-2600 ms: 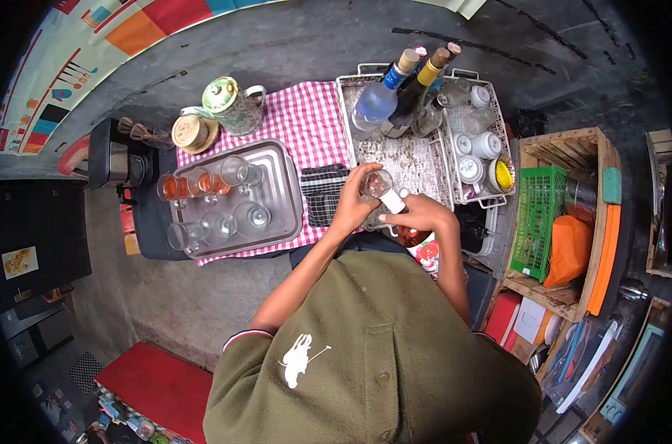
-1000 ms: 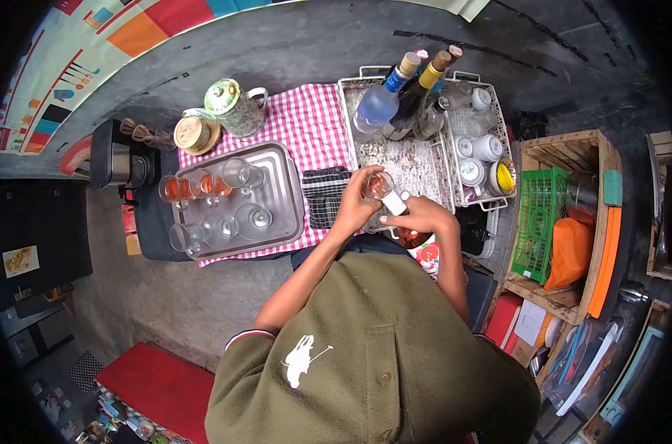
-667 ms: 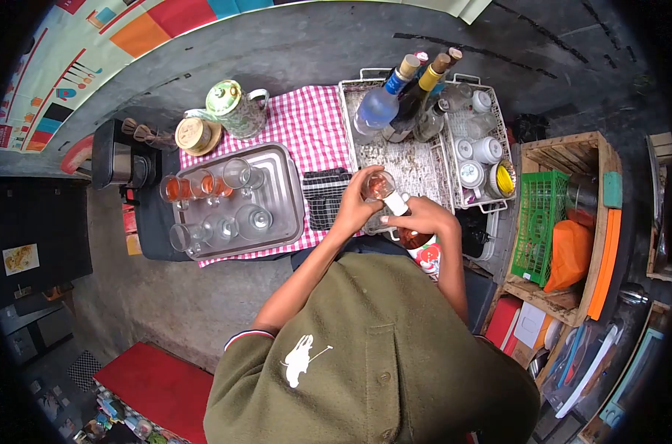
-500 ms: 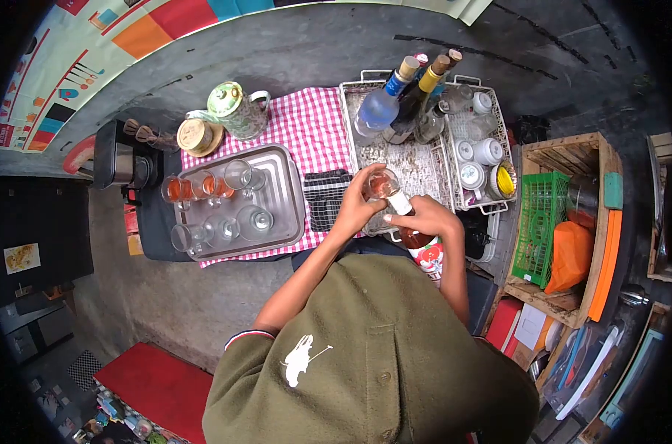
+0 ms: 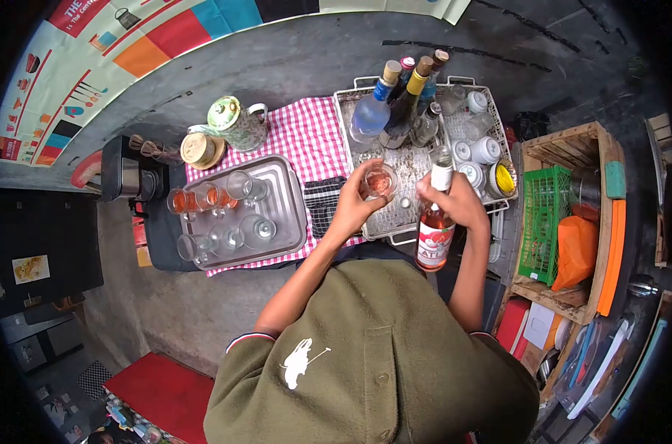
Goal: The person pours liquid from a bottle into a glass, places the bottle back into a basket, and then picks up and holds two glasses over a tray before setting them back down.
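My left hand is wrapped round a clear glass with red liquid in its bottom, held over the front of a white wire tray. To its right, my right hand grips a clear bottle by the neck. The bottle stands nearly upright, holds reddish liquid and carries a red and white label. A small bottle cap lies on the tray between my hands. On the left, a metal tray bears several glass mugs, those at its back left holding orange-red liquid.
Several corked bottles stand at the back of the wire tray, beside a rack of white-lidded jars. A green patterned pitcher and a wooden-lidded pot stand behind the metal tray. A wooden crate is at right.
The bottle has tipped from slanting over the glass to nearly upright and moved right, away from it. The glass stays in my left hand, now level and apart from the bottle's mouth.
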### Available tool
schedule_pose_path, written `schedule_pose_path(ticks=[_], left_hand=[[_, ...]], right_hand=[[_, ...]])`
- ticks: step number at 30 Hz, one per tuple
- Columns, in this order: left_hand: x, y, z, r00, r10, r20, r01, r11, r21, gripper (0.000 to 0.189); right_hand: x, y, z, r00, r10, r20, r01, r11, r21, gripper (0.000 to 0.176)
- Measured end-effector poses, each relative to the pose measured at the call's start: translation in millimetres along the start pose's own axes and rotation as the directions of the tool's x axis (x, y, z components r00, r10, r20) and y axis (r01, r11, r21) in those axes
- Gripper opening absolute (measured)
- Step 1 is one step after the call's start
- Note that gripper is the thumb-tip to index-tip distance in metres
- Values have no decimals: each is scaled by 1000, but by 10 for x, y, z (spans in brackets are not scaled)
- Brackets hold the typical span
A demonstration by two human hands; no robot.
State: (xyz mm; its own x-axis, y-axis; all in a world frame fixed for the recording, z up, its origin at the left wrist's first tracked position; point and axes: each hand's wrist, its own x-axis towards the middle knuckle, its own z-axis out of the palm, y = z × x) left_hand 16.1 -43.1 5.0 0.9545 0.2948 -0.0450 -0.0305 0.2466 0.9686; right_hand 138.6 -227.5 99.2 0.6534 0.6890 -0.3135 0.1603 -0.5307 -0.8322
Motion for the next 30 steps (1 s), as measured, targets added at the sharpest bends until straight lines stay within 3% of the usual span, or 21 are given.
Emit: schedule_pose_path(ticks=[3, 11, 15, 19, 24, 27, 30], left_hand=[[14, 78, -3, 1000, -6, -8, 6, 1000, -25, 71], [11, 113, -84, 998, 10, -63, -8, 1000, 24, 71], [-2, 78, -119, 995, 20, -97, -20, 1000, 0, 71], [-23, 58, -175, 994, 16, -111, -18, 1000, -16, 72], [-55, 3, -253, 989, 18, -146, -17, 1000, 8, 71], [-93, 29, -273, 986, 12, -167, -10, 1000, 14, 70], [-122, 3, -317, 983, 9, -184, -6, 1000, 21, 71]], right_hand=[[60, 14, 2, 975, -128, -181, 160, 971, 179, 36], [296, -55, 26, 881, -191, -433, 265, 957, 118, 36], [456, 32, 106, 853, -236, -465, 304, 950, 77, 33], [668, 270, 248, 857, -245, -453, 345, 926, 153, 26], [1003, 631, 507, 785, -312, -534, 459, 873, 165, 20], [1199, 774, 669, 708, -436, -556, 589, 799, 124, 17], [1254, 814, 788, 725, -449, -522, 568, 819, 83, 15]])
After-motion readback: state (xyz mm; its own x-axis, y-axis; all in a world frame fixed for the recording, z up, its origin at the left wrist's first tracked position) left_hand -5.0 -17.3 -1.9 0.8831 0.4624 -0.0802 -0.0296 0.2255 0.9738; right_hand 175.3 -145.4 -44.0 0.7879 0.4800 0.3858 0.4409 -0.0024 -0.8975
